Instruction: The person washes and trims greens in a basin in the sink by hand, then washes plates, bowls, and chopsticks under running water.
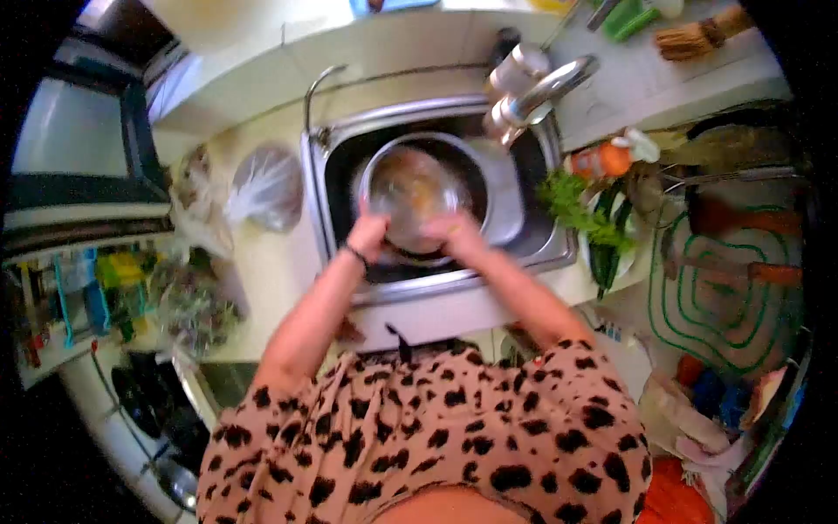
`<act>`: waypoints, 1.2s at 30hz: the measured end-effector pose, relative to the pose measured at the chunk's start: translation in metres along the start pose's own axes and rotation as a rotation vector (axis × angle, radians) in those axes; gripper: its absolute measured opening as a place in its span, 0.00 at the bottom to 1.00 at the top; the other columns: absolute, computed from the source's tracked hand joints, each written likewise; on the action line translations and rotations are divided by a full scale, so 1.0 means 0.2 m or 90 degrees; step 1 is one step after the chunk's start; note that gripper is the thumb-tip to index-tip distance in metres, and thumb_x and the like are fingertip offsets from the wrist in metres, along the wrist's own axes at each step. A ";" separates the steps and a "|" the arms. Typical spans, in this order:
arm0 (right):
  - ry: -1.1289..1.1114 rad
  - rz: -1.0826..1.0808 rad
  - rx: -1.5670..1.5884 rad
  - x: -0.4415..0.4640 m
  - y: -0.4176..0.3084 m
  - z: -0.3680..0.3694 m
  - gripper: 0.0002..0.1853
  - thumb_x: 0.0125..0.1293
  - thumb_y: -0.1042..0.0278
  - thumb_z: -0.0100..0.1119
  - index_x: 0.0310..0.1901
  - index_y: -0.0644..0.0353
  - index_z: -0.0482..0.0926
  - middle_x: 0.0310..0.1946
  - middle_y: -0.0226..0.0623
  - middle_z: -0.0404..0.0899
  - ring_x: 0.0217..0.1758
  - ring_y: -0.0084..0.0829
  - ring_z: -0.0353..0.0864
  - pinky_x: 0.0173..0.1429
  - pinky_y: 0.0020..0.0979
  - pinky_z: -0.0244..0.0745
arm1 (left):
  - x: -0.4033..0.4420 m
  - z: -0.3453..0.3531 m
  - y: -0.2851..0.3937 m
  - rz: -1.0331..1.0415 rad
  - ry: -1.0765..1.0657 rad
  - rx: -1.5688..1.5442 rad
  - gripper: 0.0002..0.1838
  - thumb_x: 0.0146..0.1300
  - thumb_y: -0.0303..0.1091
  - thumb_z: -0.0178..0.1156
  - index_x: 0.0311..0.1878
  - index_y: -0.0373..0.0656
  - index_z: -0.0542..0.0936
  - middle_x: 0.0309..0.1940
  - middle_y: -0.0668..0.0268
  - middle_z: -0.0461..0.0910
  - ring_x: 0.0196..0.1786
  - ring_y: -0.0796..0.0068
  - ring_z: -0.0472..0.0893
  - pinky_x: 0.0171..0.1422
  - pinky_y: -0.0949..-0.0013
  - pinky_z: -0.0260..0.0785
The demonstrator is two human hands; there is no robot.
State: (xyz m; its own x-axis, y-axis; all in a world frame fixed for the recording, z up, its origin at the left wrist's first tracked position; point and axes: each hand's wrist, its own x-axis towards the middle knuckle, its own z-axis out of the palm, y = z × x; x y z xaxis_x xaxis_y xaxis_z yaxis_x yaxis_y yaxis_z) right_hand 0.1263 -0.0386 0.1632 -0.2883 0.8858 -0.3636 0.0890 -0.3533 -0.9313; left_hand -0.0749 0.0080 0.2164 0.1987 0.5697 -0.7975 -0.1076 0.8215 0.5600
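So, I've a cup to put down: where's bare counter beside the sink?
The counter between the sink, plastic bag and leafy pile on the left looks bare. The right is crowded: leafy sprigs, dark green vegetables, orange bottle.

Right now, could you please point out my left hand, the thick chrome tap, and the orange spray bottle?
Left hand (370,233): head view, on its upper side.
Thick chrome tap (555,84): head view, on its spout.
Orange spray bottle (604,161): head view, on its orange body.

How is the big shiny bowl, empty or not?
Not empty: blurry yellowish-brown stuff shows inside the metal bowl. How full, I cannot tell.
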 end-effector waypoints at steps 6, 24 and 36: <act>-0.011 -0.194 -0.377 -0.05 -0.09 0.20 0.17 0.50 0.77 0.53 0.43 0.50 0.80 0.44 0.38 0.79 0.54 0.38 0.74 0.58 0.41 0.64 | -0.08 0.11 -0.11 0.151 0.104 -0.071 0.44 0.51 0.21 0.48 0.66 0.64 0.37 0.56 0.56 0.60 0.48 0.59 0.72 0.39 0.57 0.75; 0.375 0.140 0.102 0.39 0.27 0.03 0.13 0.61 0.63 0.54 0.45 0.60 0.74 0.39 0.40 0.76 0.41 0.38 0.74 0.45 0.38 0.69 | 0.15 -0.10 -0.19 0.395 0.223 0.386 0.42 0.49 0.16 0.45 0.69 0.46 0.44 0.60 0.42 0.55 0.63 0.44 0.57 0.69 0.59 0.48; -0.016 -0.287 -0.730 0.17 0.19 0.08 0.26 0.61 0.50 0.49 0.57 0.55 0.70 0.60 0.40 0.66 0.67 0.38 0.56 0.70 0.46 0.46 | 0.00 -0.01 -0.15 0.580 0.205 0.499 0.44 0.46 0.11 0.43 0.69 0.45 0.44 0.59 0.46 0.56 0.62 0.47 0.60 0.68 0.60 0.50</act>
State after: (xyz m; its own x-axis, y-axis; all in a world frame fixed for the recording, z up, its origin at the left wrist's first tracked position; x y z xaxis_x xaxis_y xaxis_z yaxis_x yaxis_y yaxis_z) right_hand 0.1053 -0.0273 0.1164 -0.5264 0.8501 -0.0161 0.7587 0.4611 -0.4601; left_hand -0.0741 -0.0165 0.1993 0.0968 0.9953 -0.0049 0.5509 -0.0495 0.8331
